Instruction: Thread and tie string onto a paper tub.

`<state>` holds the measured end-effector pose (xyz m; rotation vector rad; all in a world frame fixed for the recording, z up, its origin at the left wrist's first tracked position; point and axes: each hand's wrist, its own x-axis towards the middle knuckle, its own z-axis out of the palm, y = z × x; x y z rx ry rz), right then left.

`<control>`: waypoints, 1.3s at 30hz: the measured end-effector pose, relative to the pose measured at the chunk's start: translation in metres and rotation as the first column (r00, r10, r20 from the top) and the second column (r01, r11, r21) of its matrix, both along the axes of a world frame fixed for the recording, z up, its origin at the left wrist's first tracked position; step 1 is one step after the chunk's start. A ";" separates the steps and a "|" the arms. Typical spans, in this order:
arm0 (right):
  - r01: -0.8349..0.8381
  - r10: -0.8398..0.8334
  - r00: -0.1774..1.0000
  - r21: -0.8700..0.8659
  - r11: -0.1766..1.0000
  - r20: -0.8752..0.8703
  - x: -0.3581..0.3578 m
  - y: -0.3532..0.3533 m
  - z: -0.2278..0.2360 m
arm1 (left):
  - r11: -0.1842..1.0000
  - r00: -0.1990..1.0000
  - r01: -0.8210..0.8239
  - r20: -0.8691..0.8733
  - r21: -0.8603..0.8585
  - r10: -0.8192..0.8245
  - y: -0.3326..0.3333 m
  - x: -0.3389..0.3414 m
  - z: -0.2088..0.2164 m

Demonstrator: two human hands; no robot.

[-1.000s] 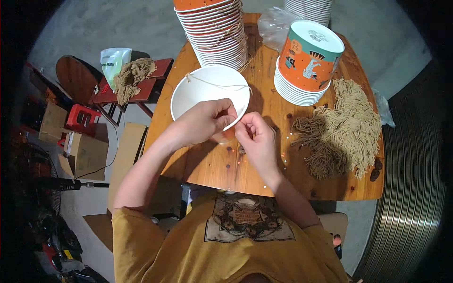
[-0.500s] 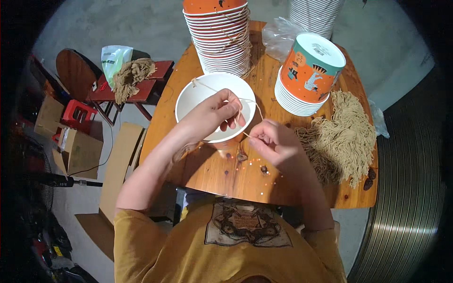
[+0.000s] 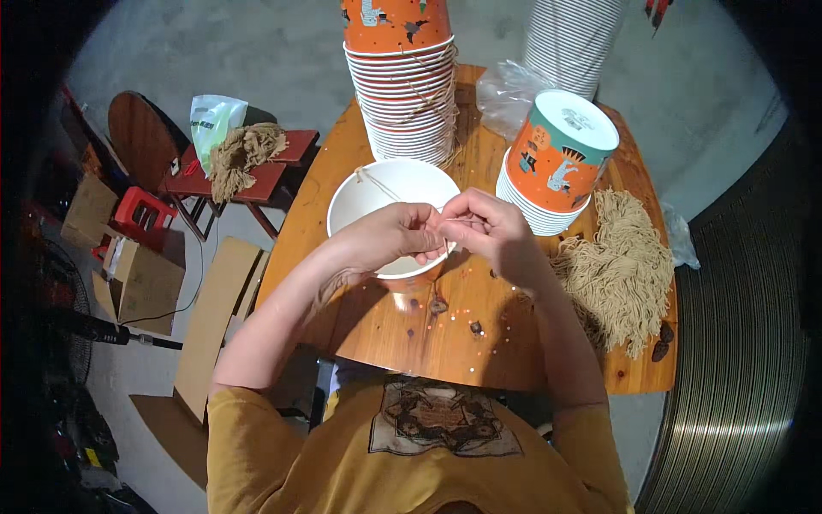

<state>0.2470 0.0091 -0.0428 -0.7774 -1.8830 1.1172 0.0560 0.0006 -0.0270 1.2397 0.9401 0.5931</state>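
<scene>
A white-lined paper bucket (image 3: pixel 352 199) stands upright on the wooden table in front of me. Inside it lies a tan cord (image 3: pixel 377 183), knotted at the far left of the rim and running toward my hands. My left hand (image 3: pixel 402 233) is over the bucket's near right rim, fingers pinched on the cord. Against its fingertips, my right hand (image 3: pixel 492 230) pinches the cord too, just right of the rim. The bit of cord between the fingers is mostly hidden.
Behind the bucket rises a tall stack of orange buckets (image 3: pixel 400 94) with cords hanging on it. An upside-down orange and green bucket (image 3: pixel 561 158) tops a shorter stack at right. A heap of tan cords (image 3: pixel 621 265) lies beside it. More cords rest on a red bench (image 3: pixel 278 176) at left.
My right hand has moved up and left to meet my left hand at the rim. The cord stretched between them has shortened. The whole view has shifted slightly.
</scene>
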 end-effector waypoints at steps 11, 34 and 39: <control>0.245 -0.242 0.970 0.106 0.964 -0.035 -0.005 -0.003 -0.024 | 0.996 0.998 0.021 0.061 -0.085 -0.015 0.007 0.003 -0.007; 0.290 -0.292 0.956 -0.087 0.953 -0.007 0.009 -0.029 -0.035 | 0.994 0.985 0.101 0.142 -0.050 -0.093 0.010 0.004 -0.008; 0.235 -0.241 0.965 -0.063 0.970 -0.103 0.008 -0.028 -0.041 | 0.977 0.998 0.067 0.001 0.200 -0.069 0.010 0.008 -0.010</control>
